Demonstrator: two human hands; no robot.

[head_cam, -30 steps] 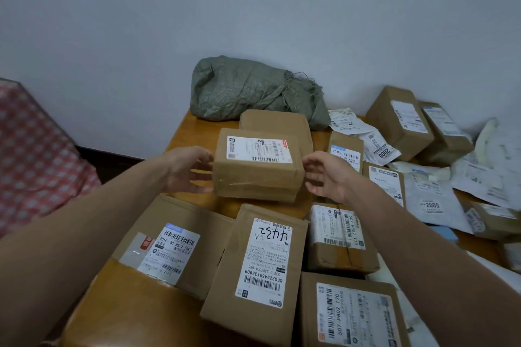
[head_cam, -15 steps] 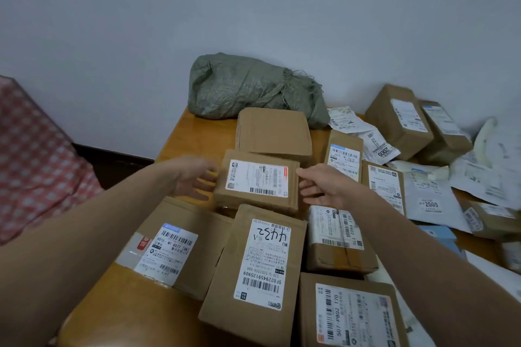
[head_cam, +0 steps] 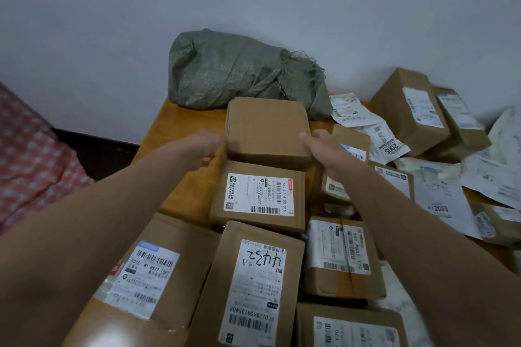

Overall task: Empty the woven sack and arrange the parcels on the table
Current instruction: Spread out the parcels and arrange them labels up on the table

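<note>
The green woven sack [head_cam: 239,73] lies tied and bulging at the back of the wooden table [head_cam: 180,121], against the wall. Just in front of it sits a plain brown box [head_cam: 267,127] with no label showing. My left hand [head_cam: 207,146] is at its left edge, blurred, with its fingers curled against the side. My right hand [head_cam: 324,149] holds the right edge, thumb on the top corner. A labelled brown box [head_cam: 259,197] rests flat on the table directly in front of the plain one.
Several labelled parcels fill the near table, among them one marked 4432 [head_cam: 253,284]. Two tilted boxes [head_cam: 408,110] and white mailer bags [head_cam: 439,194] crowd the right side. A red checked cloth [head_cam: 33,155] lies left of the table.
The labelled box came down from between my hands onto the table. Both hands let it go and reached forward to the plain box behind it.
</note>
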